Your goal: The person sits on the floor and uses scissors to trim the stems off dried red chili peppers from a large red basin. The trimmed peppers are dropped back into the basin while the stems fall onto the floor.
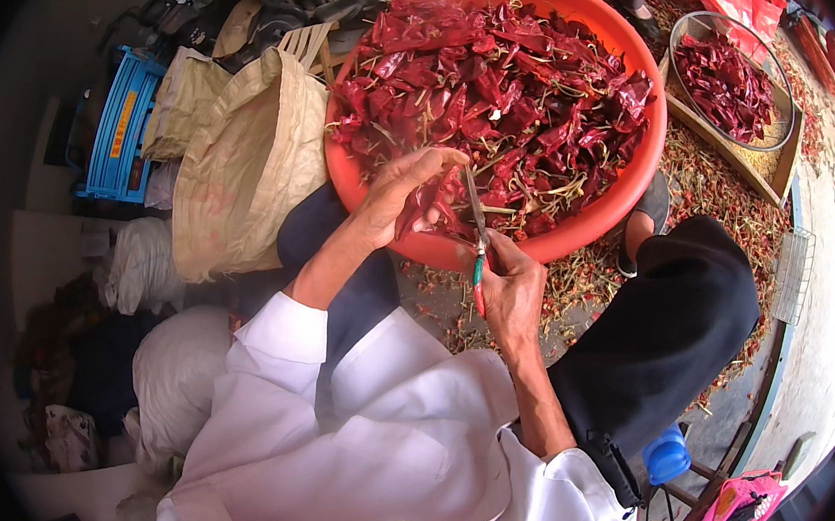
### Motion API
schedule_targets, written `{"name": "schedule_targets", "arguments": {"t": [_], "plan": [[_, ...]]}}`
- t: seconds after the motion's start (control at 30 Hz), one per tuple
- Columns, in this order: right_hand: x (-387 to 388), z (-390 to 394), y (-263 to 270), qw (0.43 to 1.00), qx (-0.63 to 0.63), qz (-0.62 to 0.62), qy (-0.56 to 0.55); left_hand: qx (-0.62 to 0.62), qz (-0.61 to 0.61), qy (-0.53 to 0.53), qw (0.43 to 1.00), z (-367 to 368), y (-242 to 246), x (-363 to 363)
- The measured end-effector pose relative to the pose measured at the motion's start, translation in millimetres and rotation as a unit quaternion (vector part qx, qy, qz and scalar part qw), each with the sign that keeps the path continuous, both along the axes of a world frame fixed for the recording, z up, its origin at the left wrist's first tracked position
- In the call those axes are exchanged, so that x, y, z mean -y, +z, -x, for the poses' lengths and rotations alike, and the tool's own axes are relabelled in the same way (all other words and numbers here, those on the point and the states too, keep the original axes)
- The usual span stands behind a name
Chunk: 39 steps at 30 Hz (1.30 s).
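A large orange-red plastic basin [651, 140] stands before me, heaped with dried red chili peppers [481, 71], many with pale stems. At its near edge, my left hand [398, 191] curls around a dried chili pepper [423, 204]; its thumb and fingertips partly show around the pod. My right hand [517, 281] grips a pair of scissors [481, 244] with red and green handles. Their metal blades point away from me, over the basin and close beside the left fingers. The palm hides part of the handles.
Left of the basin slumps an open woven sack [245, 169], with a blue plastic crate [125, 127] beyond. At the far right, a round sieve [733, 80] of chilies rests on a wooden tray [777, 163]. Cut stems [711, 191] litter the floor. Another person's foot [640, 18] shows behind the basin.
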State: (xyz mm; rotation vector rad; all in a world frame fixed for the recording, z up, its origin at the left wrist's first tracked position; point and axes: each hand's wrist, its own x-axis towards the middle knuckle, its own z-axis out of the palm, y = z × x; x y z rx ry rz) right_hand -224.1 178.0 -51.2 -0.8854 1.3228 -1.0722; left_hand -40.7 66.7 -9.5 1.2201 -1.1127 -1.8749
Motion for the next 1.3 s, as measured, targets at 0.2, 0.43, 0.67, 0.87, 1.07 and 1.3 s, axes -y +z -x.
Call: {"name": "schedule_targets", "arguments": {"t": [0.2,0.43,0.67,0.87,1.07,1.3], "plan": [[-3.5,-0.3,1.3,0.995,-0.076,0.056,-0.028,0.227,0.158,-0.102,0.956,1.8,23.3,4.2],[-3.8,-1.4,0.4,1.000,0.000,0.024,-0.016,0.229,0.121,-0.121,0.958,-4.5,23.8,8.1],[-0.9,1.5,3.8,0.989,0.141,-0.030,0.037,0.207,0.136,-0.123,0.961,-4.1,22.7,8.7],[-1.9,4.9,19.1,0.969,0.228,-0.084,0.051,0.223,0.147,-0.137,0.954,-3.2,30.1,8.4],[-0.3,9.8,20.0,0.959,0.258,-0.096,0.070,0.206,0.134,-0.162,0.956,-2.8,36.3,8.2],[-1.2,9.6,12.7,0.958,0.257,-0.102,0.079,0.255,0.232,-0.127,0.930,7.4,32.3,1.2]]}}
